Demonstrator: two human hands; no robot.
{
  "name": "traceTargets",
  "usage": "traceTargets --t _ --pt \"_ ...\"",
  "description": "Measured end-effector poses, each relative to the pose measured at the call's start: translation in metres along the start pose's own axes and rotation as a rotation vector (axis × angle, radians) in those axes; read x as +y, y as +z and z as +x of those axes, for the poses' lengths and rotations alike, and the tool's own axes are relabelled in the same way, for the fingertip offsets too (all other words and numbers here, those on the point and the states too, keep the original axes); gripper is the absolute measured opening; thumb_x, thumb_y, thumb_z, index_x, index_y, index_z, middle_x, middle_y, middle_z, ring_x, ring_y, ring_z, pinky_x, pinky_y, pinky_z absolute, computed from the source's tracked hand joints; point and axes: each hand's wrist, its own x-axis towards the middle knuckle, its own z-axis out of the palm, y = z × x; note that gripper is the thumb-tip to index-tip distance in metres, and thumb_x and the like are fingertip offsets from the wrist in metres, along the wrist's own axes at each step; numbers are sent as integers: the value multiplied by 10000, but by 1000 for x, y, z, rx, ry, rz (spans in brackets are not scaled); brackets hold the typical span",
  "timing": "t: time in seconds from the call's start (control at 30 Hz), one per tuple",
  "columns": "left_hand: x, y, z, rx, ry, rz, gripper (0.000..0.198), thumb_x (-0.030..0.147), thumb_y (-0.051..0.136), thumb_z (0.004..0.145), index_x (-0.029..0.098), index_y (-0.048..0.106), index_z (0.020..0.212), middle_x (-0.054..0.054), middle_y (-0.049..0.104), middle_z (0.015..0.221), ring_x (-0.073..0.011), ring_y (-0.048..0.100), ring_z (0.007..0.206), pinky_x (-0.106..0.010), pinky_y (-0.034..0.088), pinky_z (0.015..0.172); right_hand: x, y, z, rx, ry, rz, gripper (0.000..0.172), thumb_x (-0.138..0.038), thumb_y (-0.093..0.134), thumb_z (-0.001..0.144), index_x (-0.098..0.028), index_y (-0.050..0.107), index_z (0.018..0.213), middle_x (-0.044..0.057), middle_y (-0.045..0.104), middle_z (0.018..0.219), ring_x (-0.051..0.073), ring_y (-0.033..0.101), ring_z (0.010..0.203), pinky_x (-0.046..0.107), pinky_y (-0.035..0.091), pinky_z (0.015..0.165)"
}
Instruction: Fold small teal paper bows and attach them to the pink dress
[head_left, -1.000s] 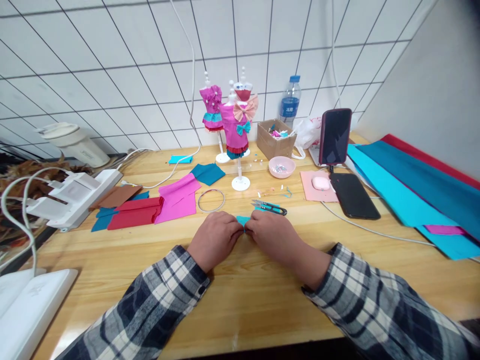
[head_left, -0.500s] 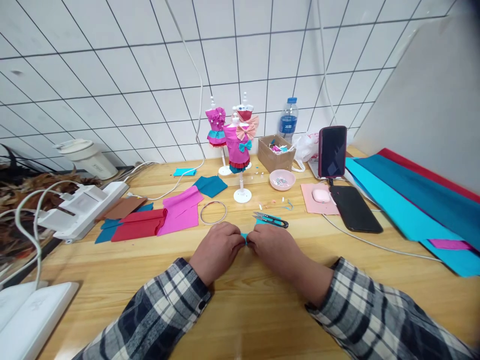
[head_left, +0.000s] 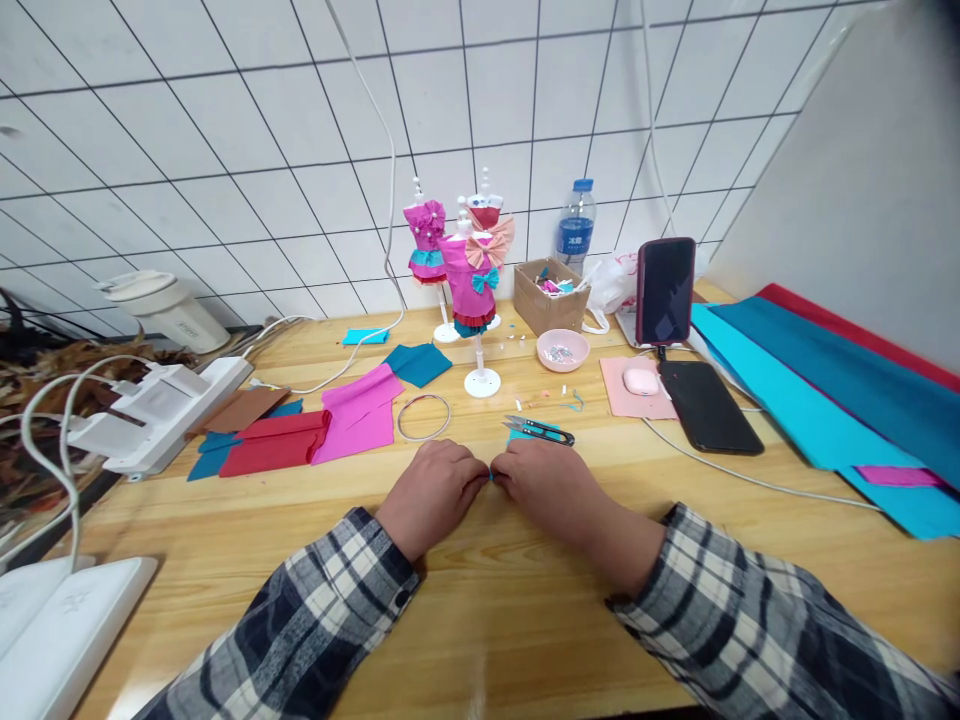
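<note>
My left hand (head_left: 433, 490) and my right hand (head_left: 547, 480) rest together on the wooden table (head_left: 525, 620), fingertips meeting. Both pinch a small turquoise paper piece (head_left: 491, 474), mostly hidden between the fingers. Small black thread snips (head_left: 538, 430) lie just beyond my right hand on another turquoise scrap. A thin metal ring (head_left: 423, 416) lies beyond my left hand.
Pink, red, brown and teal paper sheets (head_left: 300, 425) lie to the left. Three small mannequins in paper dresses (head_left: 469, 270) stand behind, with a cardboard box (head_left: 553, 298), pink bowl (head_left: 562, 349), water bottle (head_left: 574, 225), two phones (head_left: 709, 405), large blue sheets (head_left: 840, 400) right, white devices (head_left: 161, 400) left.
The turquoise piece shows less between my fingers than a second ago; my hands stay together in the same spot. The camera shifted slightly.
</note>
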Motion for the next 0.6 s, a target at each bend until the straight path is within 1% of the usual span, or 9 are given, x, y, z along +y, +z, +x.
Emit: traceTargets --t 0.2,0.37,0.5,0.6 --pt "-1 2 0 2 -16 -20 227 253 476 926 209 695 968 -57 696 842 -205 611 827 -350 448 767 2 -1 0 6 26 2 231 -270 454 935 -211 667 869 41 676 852 170 611 788 264 351 602" --pt "1 1 1 4 2 -7 215 224 485 913 195 698 901 -59 679 804 -196 599 798 -344 446 757 0 -5 0 -23 30 -2 267 -245 428 943 -209 676 853 47 667 846 164 609 789 261 353 607" --pt "4 -1 2 34 41 8 202 214 487 905 172 671 835 -68 652 854 -198 575 840 -343 450 785 -1 -6 0 -17 14 15 243 -212 443 932 -204 670 847 45 657 863 161 601 805 259 358 628" --pt "3 -1 2 22 52 12 211 204 476 908 164 667 825 -70 651 850 -200 573 842 -336 456 785 0 -5 -1 -11 24 32 224 -218 450 931 -204 662 862 41 662 850 163 599 794 259 355 628"
